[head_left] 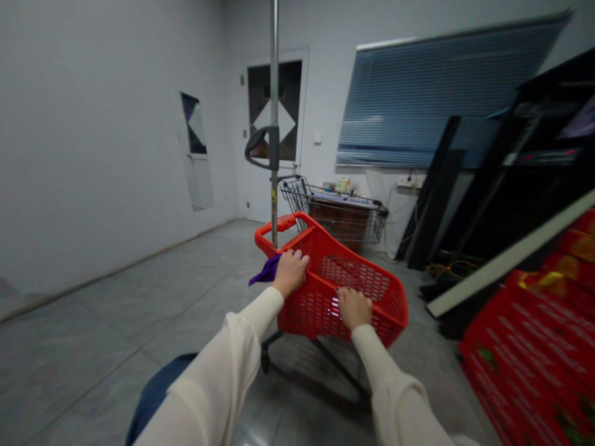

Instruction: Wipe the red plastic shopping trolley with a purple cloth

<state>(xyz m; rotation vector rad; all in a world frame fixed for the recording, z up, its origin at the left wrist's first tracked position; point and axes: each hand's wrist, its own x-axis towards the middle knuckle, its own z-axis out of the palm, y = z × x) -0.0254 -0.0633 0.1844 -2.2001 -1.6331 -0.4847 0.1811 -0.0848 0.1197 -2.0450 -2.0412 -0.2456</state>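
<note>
A red plastic shopping cart [372, 282] on a dark wheeled frame stands in front of me, tilted in the blurred picture. My left hand [290, 271] rests on its near left rim, fingers curled over a purple cloth [266, 271] that hangs off the edge. Pressed against the cart's near side wall is my right hand [354, 306], its fingers bent over the rim. Both arms wear cream sleeves.
A grey metal pole [274, 118] with a dark handle stands just behind the cart. Farther back is a wire shopping cart [341, 210] holding goods. Red crates [534, 347] and black shelving [525, 167] fill the right. A door, blinds and grey tiled floor [116, 322] surround them.
</note>
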